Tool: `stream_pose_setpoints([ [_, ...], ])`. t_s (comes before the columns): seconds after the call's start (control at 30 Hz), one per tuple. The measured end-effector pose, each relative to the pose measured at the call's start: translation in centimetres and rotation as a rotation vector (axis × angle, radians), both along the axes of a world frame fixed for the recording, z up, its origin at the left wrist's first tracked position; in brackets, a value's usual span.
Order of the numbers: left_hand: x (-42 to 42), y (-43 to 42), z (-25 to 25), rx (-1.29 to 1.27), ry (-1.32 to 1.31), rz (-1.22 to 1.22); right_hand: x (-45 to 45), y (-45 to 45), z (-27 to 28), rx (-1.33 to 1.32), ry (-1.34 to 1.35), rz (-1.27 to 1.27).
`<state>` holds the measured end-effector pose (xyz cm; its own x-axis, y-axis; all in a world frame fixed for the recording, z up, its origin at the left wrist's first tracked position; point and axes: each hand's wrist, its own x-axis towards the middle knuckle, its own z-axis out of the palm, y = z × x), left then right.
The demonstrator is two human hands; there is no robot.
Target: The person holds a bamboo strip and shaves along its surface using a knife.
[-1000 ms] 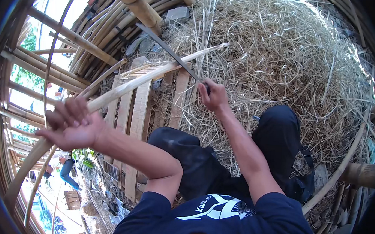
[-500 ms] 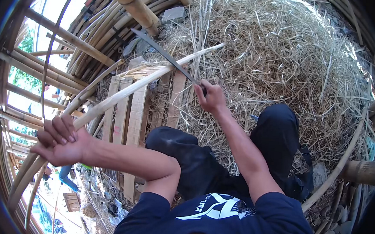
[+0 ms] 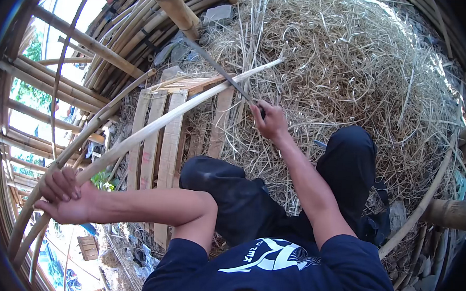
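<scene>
Bamboo poles (image 3: 90,42) are ranged left, shavings (image 3: 355,73) heaped right. A strip (image 3: 176,115) is grasped by the left hand (image 3: 72,198), a knife (image 3: 211,62) by the right hand (image 3: 272,122).

1. Left hand (image 3: 65,194) — moved farther out from the wooden slats (image 3: 150,151).
2. Bamboo strip (image 3: 165,119) — bowed half a second ago, now straighter across the slats, with more length between hand and knife (image 3: 211,61).

Strip (image 3: 165,119): pale cream. Blade (image 3: 211,63): dark grey. Shavings (image 3: 334,61): straw-yellow. Slats (image 3: 165,155): light tan. Trousers (image 3: 237,199): black. Shirt (image 3: 350,273): navy, with white print (image 3: 284,259) incorporating lettering and fine curved lines.
</scene>
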<state>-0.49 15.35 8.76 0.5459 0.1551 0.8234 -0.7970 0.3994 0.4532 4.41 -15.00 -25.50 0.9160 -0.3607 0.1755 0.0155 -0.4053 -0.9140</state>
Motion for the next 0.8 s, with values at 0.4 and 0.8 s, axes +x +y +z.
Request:
stream_pose_setpoints([
  [0.4, -1.8, 2.8, 0.2, -0.057, -0.017, 0.053, -0.8, -0.8, -1.8, 0.142, 0.294, -0.088],
  [0.8, -6.1, 8.0, 0.6, -0.014, -0.057, -0.172, -2.8, -3.9, -7.6, 0.018, 0.576, -0.503],
])
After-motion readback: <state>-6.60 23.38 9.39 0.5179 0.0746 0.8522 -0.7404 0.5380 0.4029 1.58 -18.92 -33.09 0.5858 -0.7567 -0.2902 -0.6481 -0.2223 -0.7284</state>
